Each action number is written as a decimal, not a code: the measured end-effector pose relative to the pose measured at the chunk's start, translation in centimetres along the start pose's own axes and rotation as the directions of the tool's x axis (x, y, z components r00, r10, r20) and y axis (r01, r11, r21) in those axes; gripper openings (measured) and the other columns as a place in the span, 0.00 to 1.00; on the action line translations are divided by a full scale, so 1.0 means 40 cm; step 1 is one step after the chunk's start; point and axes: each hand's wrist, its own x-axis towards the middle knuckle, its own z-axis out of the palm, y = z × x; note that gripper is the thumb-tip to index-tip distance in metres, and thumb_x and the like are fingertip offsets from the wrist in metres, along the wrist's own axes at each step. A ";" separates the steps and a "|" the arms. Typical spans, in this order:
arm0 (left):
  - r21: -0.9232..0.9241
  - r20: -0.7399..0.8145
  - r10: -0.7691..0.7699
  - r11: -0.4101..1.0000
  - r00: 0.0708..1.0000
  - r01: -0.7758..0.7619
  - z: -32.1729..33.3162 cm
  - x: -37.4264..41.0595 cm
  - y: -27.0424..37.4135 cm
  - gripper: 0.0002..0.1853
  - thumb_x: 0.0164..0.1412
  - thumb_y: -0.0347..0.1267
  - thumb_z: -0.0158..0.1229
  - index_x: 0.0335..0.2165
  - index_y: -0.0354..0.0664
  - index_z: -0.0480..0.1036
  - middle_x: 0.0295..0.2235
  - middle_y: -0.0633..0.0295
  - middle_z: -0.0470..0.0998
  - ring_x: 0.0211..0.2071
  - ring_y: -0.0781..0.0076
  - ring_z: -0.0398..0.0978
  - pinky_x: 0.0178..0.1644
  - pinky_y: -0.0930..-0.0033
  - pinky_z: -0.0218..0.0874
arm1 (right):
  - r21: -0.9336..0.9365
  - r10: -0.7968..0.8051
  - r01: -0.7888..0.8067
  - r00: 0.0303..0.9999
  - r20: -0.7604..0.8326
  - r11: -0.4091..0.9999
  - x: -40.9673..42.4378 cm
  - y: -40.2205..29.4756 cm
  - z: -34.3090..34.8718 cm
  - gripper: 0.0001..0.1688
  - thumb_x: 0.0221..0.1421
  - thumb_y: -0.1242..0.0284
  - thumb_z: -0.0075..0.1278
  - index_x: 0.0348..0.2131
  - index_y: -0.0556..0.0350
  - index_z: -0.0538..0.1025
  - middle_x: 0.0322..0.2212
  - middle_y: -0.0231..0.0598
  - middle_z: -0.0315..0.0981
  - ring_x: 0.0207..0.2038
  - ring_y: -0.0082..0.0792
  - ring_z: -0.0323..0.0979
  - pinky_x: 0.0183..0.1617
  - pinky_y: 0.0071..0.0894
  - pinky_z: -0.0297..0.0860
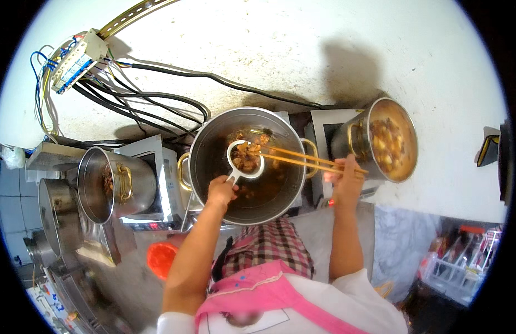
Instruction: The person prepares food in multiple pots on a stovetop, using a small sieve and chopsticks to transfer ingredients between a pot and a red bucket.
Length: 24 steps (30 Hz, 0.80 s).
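Observation:
Before me stands a wide metal stockpot [198,133] with brass-coloured handles, holding dark brown broth [262,200]. My left hand [223,191] grips the handle of a small white-rimmed strainer [262,169] over the pot. Brown food pieces [246,163] lie in the strainer's bowl. From the right, my right hand [345,177] holds a pair of long wooden chopsticks [302,158]. Their tips meet the food at the strainer's upper right edge. Whether they pinch a piece I cannot tell.
A tall pot of yellowish chunks in broth [353,133] stands right, another metal pot [137,188] left, both on induction cookers. Black cables [158,98] run along the wall from exposed circuit breakers [76,69]. A red plastic container [161,259] sits below left, a white basket [454,275] lower right.

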 end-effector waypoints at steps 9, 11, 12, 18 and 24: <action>0.912 0.101 0.688 0.224 0.718 -0.343 0.009 -0.037 -0.011 0.05 0.52 0.25 0.50 0.30 0.37 0.72 0.30 0.54 0.74 0.26 0.59 0.76 0.29 0.63 0.67 | -0.109 -0.032 0.035 0.999 0.031 0.993 -0.009 -0.002 0.004 0.22 0.63 0.61 0.42 0.29 0.65 0.71 0.18 0.41 0.71 0.17 0.28 0.72 0.20 0.21 0.70; 0.945 0.093 0.664 0.175 0.742 -0.275 0.016 -0.054 0.008 0.04 0.49 0.25 0.51 0.28 0.39 0.71 0.31 0.54 0.73 0.29 0.57 0.77 0.31 0.59 0.68 | -0.132 -0.057 0.063 0.997 0.045 0.989 -0.015 -0.004 0.009 0.22 0.63 0.62 0.42 0.28 0.65 0.71 0.17 0.41 0.71 0.17 0.27 0.72 0.20 0.21 0.70; 0.957 0.102 0.675 0.134 0.730 -0.258 0.013 -0.059 0.015 0.04 0.49 0.25 0.51 0.28 0.39 0.71 0.31 0.54 0.73 0.29 0.57 0.78 0.32 0.59 0.68 | -0.122 -0.071 0.077 0.996 0.049 0.990 -0.017 -0.003 0.010 0.21 0.63 0.62 0.42 0.28 0.65 0.71 0.17 0.41 0.71 0.17 0.27 0.72 0.20 0.21 0.70; 0.978 0.073 0.692 0.092 0.718 -0.188 -0.016 -0.068 0.048 0.04 0.50 0.25 0.51 0.28 0.39 0.70 0.30 0.54 0.72 0.30 0.57 0.78 0.35 0.58 0.69 | -0.148 -0.144 0.155 0.986 0.084 0.977 -0.024 -0.001 0.006 0.20 0.63 0.65 0.41 0.27 0.64 0.71 0.16 0.39 0.70 0.16 0.26 0.71 0.20 0.19 0.67; 0.875 -0.029 0.681 0.371 0.732 -0.311 -0.061 -0.009 0.054 0.06 0.51 0.24 0.48 0.29 0.33 0.70 0.28 0.48 0.75 0.30 0.50 0.77 0.35 0.58 0.69 | -0.167 -0.182 0.198 0.977 0.110 0.966 -0.048 -0.032 0.020 0.17 0.63 0.67 0.42 0.27 0.64 0.72 0.15 0.37 0.70 0.17 0.23 0.71 0.22 0.18 0.67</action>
